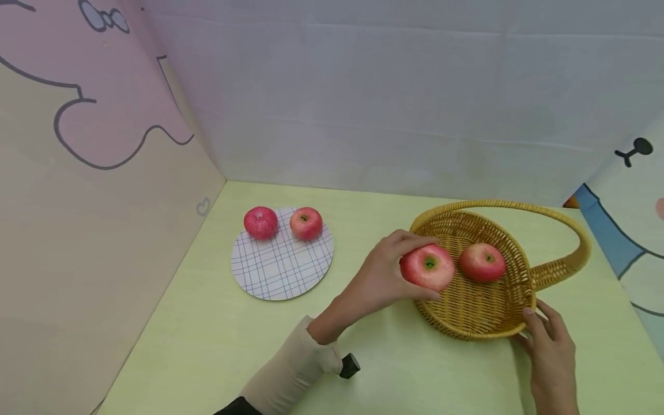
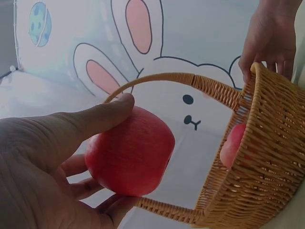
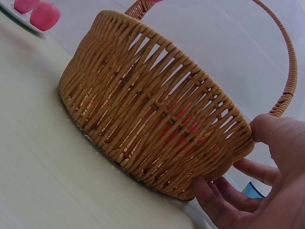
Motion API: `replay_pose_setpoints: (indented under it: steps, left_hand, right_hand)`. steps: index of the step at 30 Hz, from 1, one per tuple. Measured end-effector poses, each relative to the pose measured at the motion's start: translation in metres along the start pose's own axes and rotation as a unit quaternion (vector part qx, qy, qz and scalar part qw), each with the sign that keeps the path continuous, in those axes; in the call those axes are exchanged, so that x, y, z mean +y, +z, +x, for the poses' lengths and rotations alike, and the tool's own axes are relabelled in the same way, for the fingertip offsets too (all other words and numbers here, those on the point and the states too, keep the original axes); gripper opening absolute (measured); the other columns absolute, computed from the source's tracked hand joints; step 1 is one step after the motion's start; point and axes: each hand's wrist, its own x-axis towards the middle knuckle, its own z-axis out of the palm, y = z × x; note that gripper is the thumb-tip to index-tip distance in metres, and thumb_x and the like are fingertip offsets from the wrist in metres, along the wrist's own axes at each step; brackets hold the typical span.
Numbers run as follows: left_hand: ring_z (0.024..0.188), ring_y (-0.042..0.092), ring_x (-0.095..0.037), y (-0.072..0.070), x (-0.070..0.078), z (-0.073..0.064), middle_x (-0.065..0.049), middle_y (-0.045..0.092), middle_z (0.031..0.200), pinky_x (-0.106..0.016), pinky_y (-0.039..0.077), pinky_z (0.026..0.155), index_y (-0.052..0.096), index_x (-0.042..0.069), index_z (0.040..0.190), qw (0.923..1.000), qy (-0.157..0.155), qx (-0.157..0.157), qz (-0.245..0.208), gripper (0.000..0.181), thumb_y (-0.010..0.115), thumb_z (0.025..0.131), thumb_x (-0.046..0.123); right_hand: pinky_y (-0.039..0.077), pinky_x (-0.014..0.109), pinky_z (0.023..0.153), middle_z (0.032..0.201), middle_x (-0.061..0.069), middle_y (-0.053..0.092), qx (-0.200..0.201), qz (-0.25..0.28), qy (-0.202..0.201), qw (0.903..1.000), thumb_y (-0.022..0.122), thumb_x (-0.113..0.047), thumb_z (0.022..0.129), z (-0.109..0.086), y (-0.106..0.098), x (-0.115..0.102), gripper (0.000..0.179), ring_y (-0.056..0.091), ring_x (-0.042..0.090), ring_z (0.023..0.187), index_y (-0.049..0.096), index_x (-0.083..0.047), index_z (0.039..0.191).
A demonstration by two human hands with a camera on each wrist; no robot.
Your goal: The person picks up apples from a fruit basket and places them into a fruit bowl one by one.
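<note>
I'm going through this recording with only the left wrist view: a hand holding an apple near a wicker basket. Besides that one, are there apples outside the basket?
Observer: Yes, the head view shows a round checked plate with two: a left apple and a right apple.
Operator: I glimpse red inside the basket. How many apples is that?
Observer: The head view shows one inner apple, though the held apple hides part of the basket.
Operator: And how is the right hand placed on the far side?
Observer: In the right wrist view, its thumb is at the rim near the handle, with a fingertip low against the outer wall.
</note>
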Motion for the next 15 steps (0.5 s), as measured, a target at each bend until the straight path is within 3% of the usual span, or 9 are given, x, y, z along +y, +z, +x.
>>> replay_pose_setpoints:
  steps: [6,15]
  left_hand:
    - [0.117,0.057,-0.006,-0.012,-0.009,-0.004,0.012,0.059,0.127,-0.023,0.054,0.096,0.061,0.035,0.144,0.9996,-0.016,0.022,0.002,0.083,0.099,0.070,0.034]
    - [0.117,0.060,-0.008,-0.023,-0.021,-0.012,0.010,0.061,0.127,-0.026,0.056,0.096,0.064,0.031,0.142,0.9972,-0.033,0.067,-0.010,0.082,0.100,0.069,0.028]
  right_hand:
    - [0.056,0.015,0.067,0.106,-0.025,0.064,-0.002,0.004,-0.001,1.0000,0.068,-0.026,0.102,0.000,0.000,0.000,0.049,0.063,-0.004,0.094,0.054,-0.024,0.149]
    - [0.057,0.016,0.068,0.107,-0.019,0.064,-0.004,0.004,0.004,1.0000,0.066,-0.030,0.103,0.001,0.000,0.001,0.050,0.063,-0.004,0.095,0.052,-0.024,0.150]
